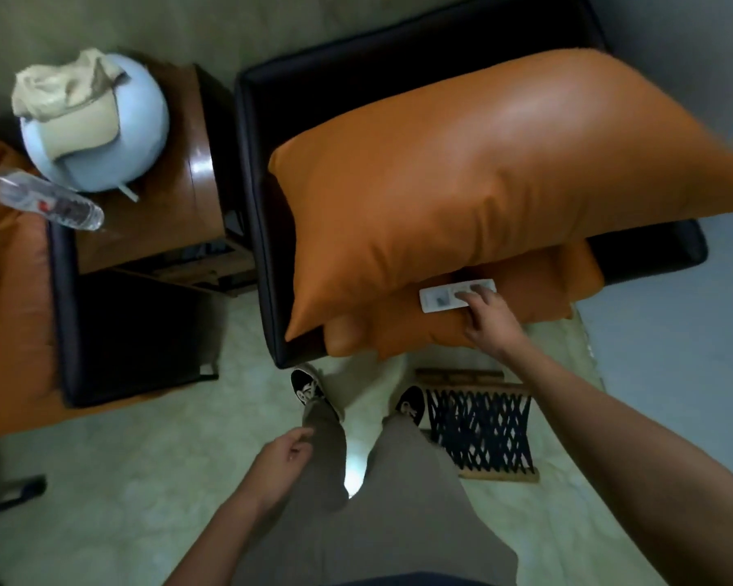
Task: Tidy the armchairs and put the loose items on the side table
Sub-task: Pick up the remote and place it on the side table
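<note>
bottle point(45, 203) across left armchair's arm, overhanging side table point(174, 196) | left hand point(282, 452) loose, holding nothing, over open pale floor point(123, 480) | orange pillow point(483, 184) fills right armchair point(255, 205) | right hand point(489, 321) fingertips on white remote point(443, 299) at seat front, grip unclear

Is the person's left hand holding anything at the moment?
No, the left hand hangs loosely curled and empty beside the grey trouser leg.

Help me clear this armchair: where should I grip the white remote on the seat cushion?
Pinch the remote across its narrow width near its right end, coming from the front of the seat cushion. It lies flat, length crosswise, and the big pillow overhangs behind it; the right hand touches that end.
</note>
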The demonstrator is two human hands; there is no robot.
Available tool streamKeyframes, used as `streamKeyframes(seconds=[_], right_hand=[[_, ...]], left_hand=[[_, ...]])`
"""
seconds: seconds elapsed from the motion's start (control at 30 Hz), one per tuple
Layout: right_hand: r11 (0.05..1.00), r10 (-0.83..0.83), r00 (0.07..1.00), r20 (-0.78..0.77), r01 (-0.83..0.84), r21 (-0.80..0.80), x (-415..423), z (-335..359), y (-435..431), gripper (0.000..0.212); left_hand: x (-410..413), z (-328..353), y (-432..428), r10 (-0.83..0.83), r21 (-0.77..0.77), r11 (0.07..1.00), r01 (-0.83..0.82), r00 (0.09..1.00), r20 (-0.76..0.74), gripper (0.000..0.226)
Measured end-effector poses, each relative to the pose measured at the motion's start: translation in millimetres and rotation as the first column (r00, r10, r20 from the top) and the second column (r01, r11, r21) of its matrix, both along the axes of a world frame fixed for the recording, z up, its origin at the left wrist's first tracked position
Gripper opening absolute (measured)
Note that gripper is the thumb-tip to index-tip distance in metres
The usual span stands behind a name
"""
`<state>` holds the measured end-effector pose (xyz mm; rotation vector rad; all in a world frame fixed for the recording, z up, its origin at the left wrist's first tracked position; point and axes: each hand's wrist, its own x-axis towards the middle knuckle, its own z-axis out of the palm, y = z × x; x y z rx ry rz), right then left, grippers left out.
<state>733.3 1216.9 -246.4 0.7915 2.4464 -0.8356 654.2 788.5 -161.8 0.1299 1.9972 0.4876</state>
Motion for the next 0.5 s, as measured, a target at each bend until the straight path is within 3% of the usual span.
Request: streamKeyframes(seconds=[0.17, 0.37, 0.5], right_hand=[[0.982, 0.169, 0.985, -0.033, -0.166, 0.089, -12.5, -25.0, 17.4, 0.075], [0.975, 0.215, 0.965, 0.148, -0.221, 0.026, -27.5, -54.9, 23.4, 0.083], [0.969, 0.210, 0.957, 0.202, -0.232, 0.091, -39.2, -61.5, 24.5, 0.080]], left_hand=[[26.1, -5.2, 8.2, 0.031, -0.002, 1.000, -0.031, 0.999, -0.011, 0.031], [34.4, -16.3, 0.5, 0.096, -0.038, 0.995, -0.097, 0.995, -0.010, 0.029], [33.9, -22.9, -17.0, 0.102, -0.060, 0.993, -0.100, 0.995, 0.023, 0.027]])
